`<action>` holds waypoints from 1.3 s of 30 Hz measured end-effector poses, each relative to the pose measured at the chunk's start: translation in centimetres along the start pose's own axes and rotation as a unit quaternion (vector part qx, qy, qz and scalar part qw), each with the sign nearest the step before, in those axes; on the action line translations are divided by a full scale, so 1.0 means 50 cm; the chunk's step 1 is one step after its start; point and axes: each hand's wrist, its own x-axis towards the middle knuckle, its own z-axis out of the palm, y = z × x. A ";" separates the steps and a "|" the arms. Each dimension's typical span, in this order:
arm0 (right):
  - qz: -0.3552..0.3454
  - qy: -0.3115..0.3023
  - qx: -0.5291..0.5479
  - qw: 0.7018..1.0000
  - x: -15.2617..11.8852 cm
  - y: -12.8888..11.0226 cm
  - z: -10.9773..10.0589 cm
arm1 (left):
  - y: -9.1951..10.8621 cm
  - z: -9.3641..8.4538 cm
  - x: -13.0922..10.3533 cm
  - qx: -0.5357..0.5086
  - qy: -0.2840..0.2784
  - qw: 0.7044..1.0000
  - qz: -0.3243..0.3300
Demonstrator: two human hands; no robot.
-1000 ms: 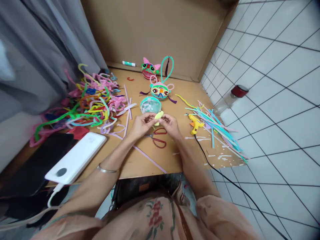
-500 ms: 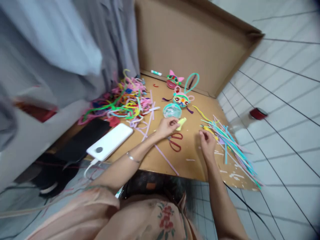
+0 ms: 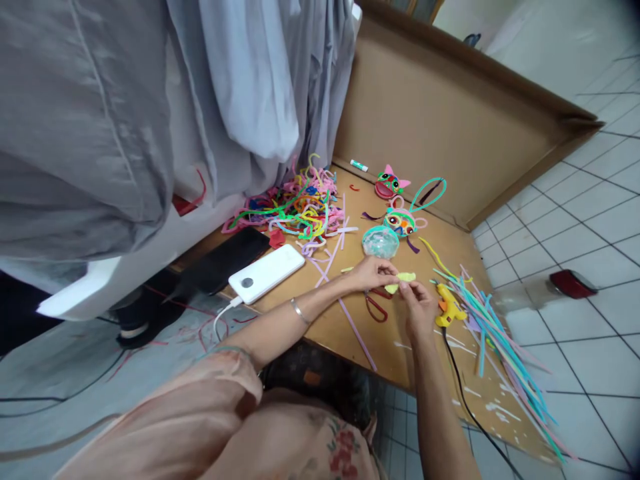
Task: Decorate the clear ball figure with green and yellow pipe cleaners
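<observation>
A small pale yellow-green piece (image 3: 404, 277) is pinched between my left hand (image 3: 376, 274) and my right hand (image 3: 419, 303), which nearly meet over the table. Just beneath them lie red-handled scissors (image 3: 376, 308), partly covered by the hands. Behind my left hand sits a teal-rimmed bowl (image 3: 381, 243) with whitish contents. Right of my right hand is a yellow glue gun (image 3: 449, 307) with a black cord. Two colourful animal-face crafts, one with pink ears (image 3: 390, 184) and one with a teal loop (image 3: 401, 222), stand beyond the bowl.
Tangled pipe cleaners (image 3: 300, 207) pile up at the back left. A white power bank (image 3: 267, 272) and a black phone-like slab (image 3: 225, 260) lie at the left. Long pipe cleaners (image 3: 505, 333) spread along the right. A cardboard wall (image 3: 425, 113) rises behind the table (image 3: 360, 340).
My right hand has moved left to the yellow-green piece and now grips it too, leaving the glue gun in plain sight. The whole view has shifted, with the table sitting farther right.
</observation>
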 end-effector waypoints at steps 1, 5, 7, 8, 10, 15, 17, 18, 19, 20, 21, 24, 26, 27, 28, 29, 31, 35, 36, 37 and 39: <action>0.005 -0.004 0.002 1.000 0.001 -0.001 0.002 | 0.001 0.000 -0.001 -0.005 0.001 1.000 -0.003; -0.005 -0.012 0.005 1.000 0.010 -0.008 0.010 | 0.002 0.000 -0.003 -0.006 0.011 1.000 0.003; -0.016 -0.013 0.003 1.000 0.020 -0.012 0.009 | 0.003 -0.002 -0.004 0.010 0.017 1.000 0.008; -0.021 -0.010 0.000 1.000 0.026 -0.014 0.007 | 0.004 -0.005 -0.005 0.023 0.021 0.999 0.012; -0.030 0.011 -0.005 0.999 0.039 -0.014 0.000 | 0.009 -0.015 -0.007 0.053 0.054 0.997 0.027; -0.033 0.053 0.003 0.998 0.057 0.007 -0.016 | 0.033 -0.072 -0.008 0.129 0.313 0.933 0.120; -0.018 0.046 0.011 0.999 0.055 0.018 -0.016 | 0.035 -0.098 -0.005 0.158 0.372 0.905 0.131; -0.009 0.038 0.014 0.999 0.053 0.022 -0.014 | 0.034 -0.109 -0.004 0.178 0.362 0.907 0.122; -0.001 0.030 0.016 0.999 0.050 0.024 -0.013 | 0.031 -0.118 -0.004 0.202 0.327 0.918 0.102; 0.006 0.022 0.015 1.000 0.047 0.025 -0.012 | 0.027 -0.126 -0.004 0.226 0.274 0.932 0.073; 0.010 0.013 0.012 1.000 0.045 0.024 -0.011 | 0.022 -0.131 -0.004 0.247 0.216 0.944 0.043; 0.016 -0.001 -0.003 1.000 0.038 0.015 -0.014 | 0.003 -0.139 -0.004 0.296 0.065 0.952 -0.028; 0.029 -0.008 -0.012 0.999 0.033 0.008 -0.017 | -0.007 -0.139 -0.005 0.349 0.009 0.936 -0.041; 0.041 -0.013 -0.016 0.999 0.029 0.005 -0.017 | -0.011 -0.138 -0.006 0.385 -0.011 0.922 -0.039; 0.053 -0.015 -0.018 0.998 0.025 0.004 -0.016 | -0.014 -0.136 -0.007 0.425 -0.027 0.904 -0.034; 0.065 -0.016 -0.016 0.998 0.019 0.004 -0.014 | -0.016 -0.134 -0.008 0.457 -0.041 0.888 -0.027; 0.082 -0.039 0.007 0.996 0.007 0.008 -0.007 | -0.018 -0.128 -0.010 0.485 -0.058 0.872 -0.025; 0.081 -0.095 0.034 0.992 -0.014 0.020 0.007 | -0.007 -0.117 -0.014 0.478 -0.060 0.876 -0.028; 0.072 -0.096 0.036 0.992 -0.016 0.024 0.007 | 0.000 -0.115 -0.014 0.460 -0.060 0.886 -0.026; 0.061 -0.093 0.037 0.993 -0.016 0.027 0.006 | 0.007 -0.114 -0.014 0.433 -0.057 0.899 -0.026; 0.033 -0.089 0.035 0.995 -0.014 0.033 0.003 | 0.020 -0.110 -0.013 0.355 -0.039 0.934 -0.027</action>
